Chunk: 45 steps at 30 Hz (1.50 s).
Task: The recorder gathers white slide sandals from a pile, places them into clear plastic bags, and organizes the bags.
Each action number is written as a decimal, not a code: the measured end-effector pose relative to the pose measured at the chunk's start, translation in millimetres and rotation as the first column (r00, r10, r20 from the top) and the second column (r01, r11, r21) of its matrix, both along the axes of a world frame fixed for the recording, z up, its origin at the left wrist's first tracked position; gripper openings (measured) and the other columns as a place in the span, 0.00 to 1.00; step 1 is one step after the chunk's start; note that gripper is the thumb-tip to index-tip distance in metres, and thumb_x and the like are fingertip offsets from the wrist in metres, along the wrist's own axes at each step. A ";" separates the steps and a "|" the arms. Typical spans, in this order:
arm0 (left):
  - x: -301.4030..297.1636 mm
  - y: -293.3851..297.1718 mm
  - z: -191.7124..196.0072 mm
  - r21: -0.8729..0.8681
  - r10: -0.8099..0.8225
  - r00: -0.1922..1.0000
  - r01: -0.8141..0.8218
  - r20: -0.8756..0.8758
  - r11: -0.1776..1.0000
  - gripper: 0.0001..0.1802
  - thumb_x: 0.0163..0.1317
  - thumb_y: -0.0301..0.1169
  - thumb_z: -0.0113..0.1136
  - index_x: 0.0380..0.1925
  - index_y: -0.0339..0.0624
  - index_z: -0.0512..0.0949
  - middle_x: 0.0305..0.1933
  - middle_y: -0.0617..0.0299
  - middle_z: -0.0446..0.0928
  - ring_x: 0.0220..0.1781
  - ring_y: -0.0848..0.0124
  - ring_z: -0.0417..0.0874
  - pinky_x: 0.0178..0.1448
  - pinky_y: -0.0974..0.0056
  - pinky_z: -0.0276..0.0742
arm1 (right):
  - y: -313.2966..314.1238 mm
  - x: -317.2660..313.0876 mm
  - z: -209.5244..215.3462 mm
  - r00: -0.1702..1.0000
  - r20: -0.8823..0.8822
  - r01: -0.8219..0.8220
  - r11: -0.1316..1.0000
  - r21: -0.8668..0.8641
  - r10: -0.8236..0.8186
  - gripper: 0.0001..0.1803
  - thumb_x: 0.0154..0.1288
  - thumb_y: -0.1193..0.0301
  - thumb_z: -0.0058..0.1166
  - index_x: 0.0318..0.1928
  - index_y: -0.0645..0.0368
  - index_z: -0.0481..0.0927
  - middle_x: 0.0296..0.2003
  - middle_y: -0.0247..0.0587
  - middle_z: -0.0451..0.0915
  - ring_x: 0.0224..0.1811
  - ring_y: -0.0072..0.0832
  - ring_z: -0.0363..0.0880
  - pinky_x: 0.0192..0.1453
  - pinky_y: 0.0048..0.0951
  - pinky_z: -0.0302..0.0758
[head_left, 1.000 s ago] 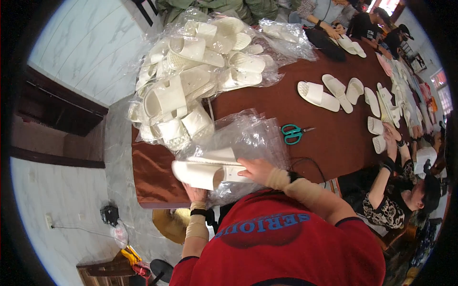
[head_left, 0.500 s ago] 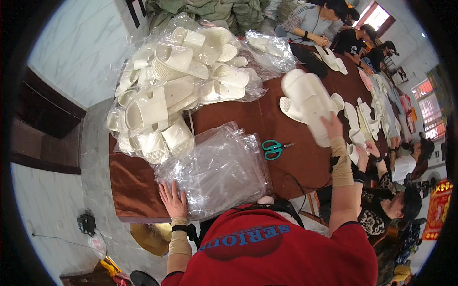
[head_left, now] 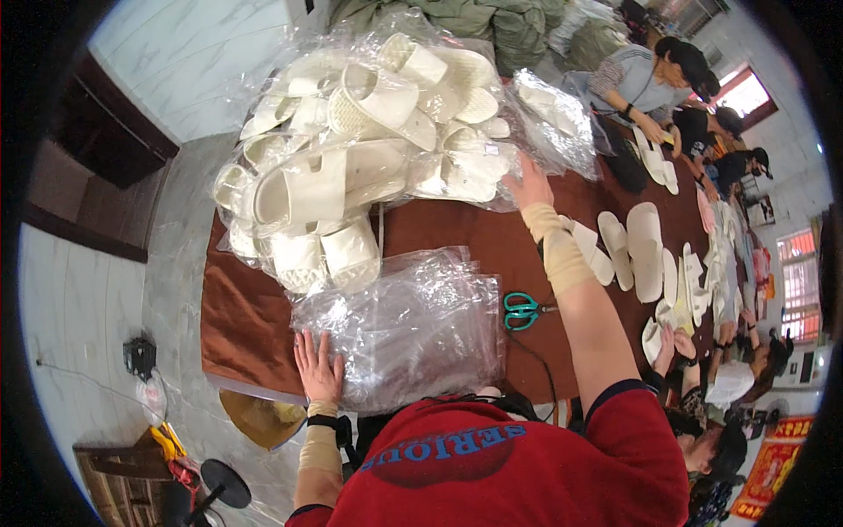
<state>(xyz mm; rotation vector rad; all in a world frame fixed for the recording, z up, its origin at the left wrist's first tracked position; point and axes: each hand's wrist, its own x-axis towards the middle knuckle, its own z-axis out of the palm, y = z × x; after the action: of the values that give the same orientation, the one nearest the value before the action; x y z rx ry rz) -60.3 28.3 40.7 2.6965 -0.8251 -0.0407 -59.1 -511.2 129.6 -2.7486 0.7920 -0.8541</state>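
Left fingers (head_left: 310, 350) spread on plastic bags (head_left: 413, 329); right fingers (head_left: 528, 168), grip unclear, at bagged slippers (head_left: 474, 171).

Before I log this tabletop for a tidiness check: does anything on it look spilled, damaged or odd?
Nothing spilled or damaged stands out. The bagged slippers are heaped at mixed angles, while the clear bags lie flat, so the heap looks untidy rather than wrong.

Blue block capitals (head_left: 443, 448) cross the red T-shirt (head_left: 562, 474) of the camera wearer, above a darker printed shape. Yellow characters (head_left: 773, 465) stand on a red banner (head_left: 762, 485) at lower right (partly cut off by the fisheye rim, too small to make out).
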 end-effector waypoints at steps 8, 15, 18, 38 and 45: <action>-1.1 6.1 2.1 -0.012 -0.014 0.999 0.015 0.030 1.000 0.33 0.60 0.38 0.55 0.67 0.49 0.62 0.74 0.47 0.50 0.76 0.47 0.47 0.76 0.47 0.44 | 9.2 -1.7 133.7 0.910 0.361 -0.298 0.926 0.233 0.202 0.10 0.69 0.65 0.49 0.37 0.56 0.78 0.27 0.40 0.80 0.30 0.27 0.78 0.38 0.27 0.73; -1.4 3.8 -1.6 -0.020 -0.001 0.998 0.002 0.056 1.000 0.32 0.61 0.40 0.55 0.67 0.51 0.62 0.75 0.50 0.49 0.76 0.49 0.47 0.76 0.48 0.44 | 64.0 -62.8 232.0 0.874 0.421 -0.450 0.732 0.511 0.244 0.08 0.70 0.69 0.50 0.40 0.61 0.77 0.31 0.31 0.81 0.32 0.16 0.77 0.38 0.18 0.72; -2.0 5.7 -6.9 -0.042 0.002 0.998 0.001 0.065 0.999 0.32 0.62 0.41 0.54 0.66 0.52 0.63 0.75 0.51 0.49 0.76 0.50 0.46 0.76 0.49 0.43 | 116.3 -88.7 258.1 0.879 0.411 -0.450 0.702 0.551 0.241 0.08 0.70 0.70 0.49 0.41 0.62 0.77 0.32 0.33 0.81 0.33 0.16 0.77 0.38 0.18 0.72; -3.1 11.5 -9.1 -0.079 -0.015 0.998 0.019 0.055 0.997 0.32 0.64 0.42 0.48 0.65 0.39 0.62 0.76 0.59 0.46 0.77 0.54 0.45 0.76 0.51 0.45 | 168.2 -217.8 47.2 0.927 -0.165 0.042 0.343 0.938 0.337 0.09 0.66 0.69 0.49 0.35 0.61 0.79 0.24 0.38 0.81 0.22 0.22 0.79 0.26 0.23 0.76; -2.1 9.5 -11.6 -0.164 0.013 1.000 -0.010 0.017 0.986 0.33 0.66 0.43 0.41 0.68 0.38 0.56 0.76 0.60 0.48 0.77 0.55 0.46 0.77 0.52 0.44 | 212.3 -221.0 -12.7 0.757 -0.206 -0.178 0.500 0.847 0.619 0.17 0.65 0.65 0.51 0.52 0.56 0.77 0.36 0.46 0.83 0.36 0.36 0.82 0.43 0.32 0.77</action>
<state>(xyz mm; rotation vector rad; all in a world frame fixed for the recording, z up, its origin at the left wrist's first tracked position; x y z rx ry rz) -62.4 37.8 29.1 2.5502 -0.7818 0.0518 -280.2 -298.8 116.9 -2.1135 0.3503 0.3171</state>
